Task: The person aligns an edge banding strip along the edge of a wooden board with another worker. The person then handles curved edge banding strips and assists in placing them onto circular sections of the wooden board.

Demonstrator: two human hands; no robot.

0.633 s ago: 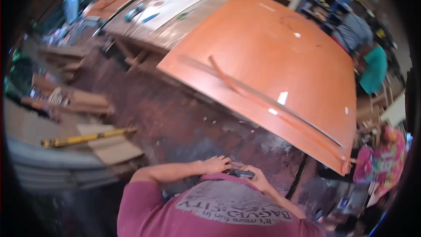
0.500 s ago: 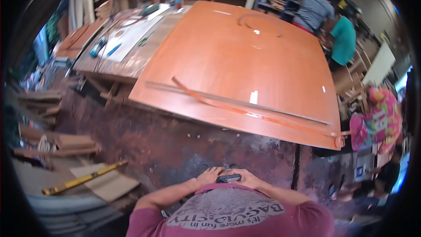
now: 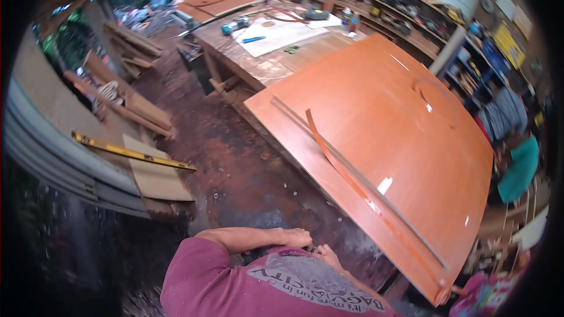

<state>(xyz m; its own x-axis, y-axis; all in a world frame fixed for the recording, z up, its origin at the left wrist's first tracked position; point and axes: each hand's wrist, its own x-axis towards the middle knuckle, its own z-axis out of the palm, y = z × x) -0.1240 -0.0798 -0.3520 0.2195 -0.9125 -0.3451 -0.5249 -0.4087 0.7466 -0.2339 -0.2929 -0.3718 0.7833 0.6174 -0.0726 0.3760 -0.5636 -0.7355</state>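
Note:
Close to my body, just below the chest of my maroon shirt, my left hand (image 3: 298,238) is closed, its fingers curled. Beside it my right hand (image 3: 326,256) is closed too, with the fingers bent inward. Whatever lies between or inside the hands is hidden by fingers and shirt. Ahead and to the right, apart from both hands, a large orange-brown panel (image 3: 376,111) rests on a support. A long orange edging strip (image 3: 346,173) curls along its near side, next to a thin straight strip (image 3: 376,191).
A workbench (image 3: 217,38) behind the panel bears a teal power drill (image 3: 235,26) and a blue marker (image 3: 254,39). At left, a yellow spirit level (image 3: 135,155) lies on boards near stacked wood (image 3: 129,100). A person in a green shirt (image 3: 520,167) and others work at right.
My view has swung left, so the panel appears farther right and tilted. A dark, box-like object that showed between my hands is now out of sight, and the hands have shifted slightly.

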